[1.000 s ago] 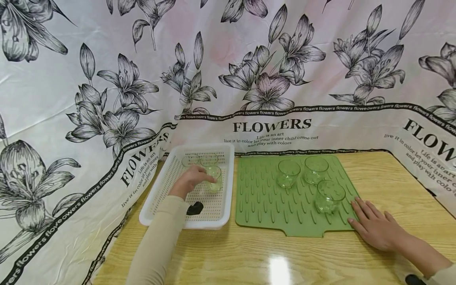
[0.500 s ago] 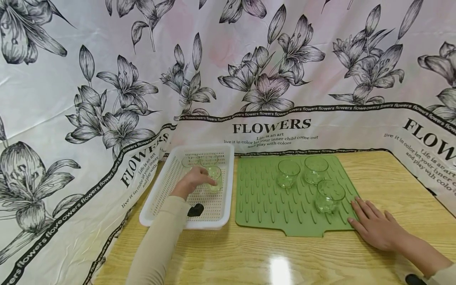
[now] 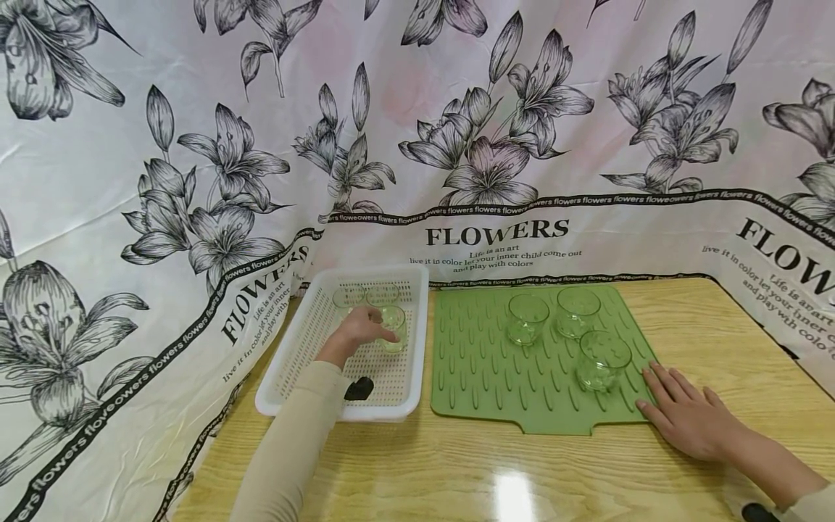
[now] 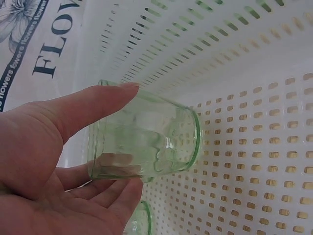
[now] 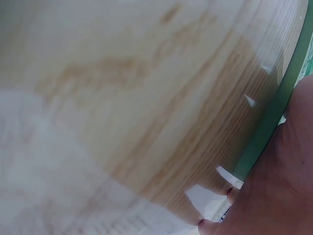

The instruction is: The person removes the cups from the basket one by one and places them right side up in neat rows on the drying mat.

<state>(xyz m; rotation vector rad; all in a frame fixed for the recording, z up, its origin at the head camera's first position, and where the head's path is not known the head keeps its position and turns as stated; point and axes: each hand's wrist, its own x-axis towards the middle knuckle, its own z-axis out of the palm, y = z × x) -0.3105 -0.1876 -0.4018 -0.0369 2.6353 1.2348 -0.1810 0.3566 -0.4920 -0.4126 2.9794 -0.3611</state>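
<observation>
A green-tinted glass tumbler (image 4: 154, 129) is gripped by the left hand (image 3: 354, 332) inside a white perforated basket (image 3: 394, 373). The right hand (image 3: 691, 417) is laid flat.

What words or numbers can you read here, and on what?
"FLOWERS": large, on the flowered cloth, repeated.
"Life is an art": below it.
"live it in color let your inner child come out": next line.
"and play with colors": last line.
"flowers flowers flowers": on the cloth's black band.
Glasses, basket, mat: none legible. No numbers.
Right wrist view: a scrap of print too small to read.
</observation>
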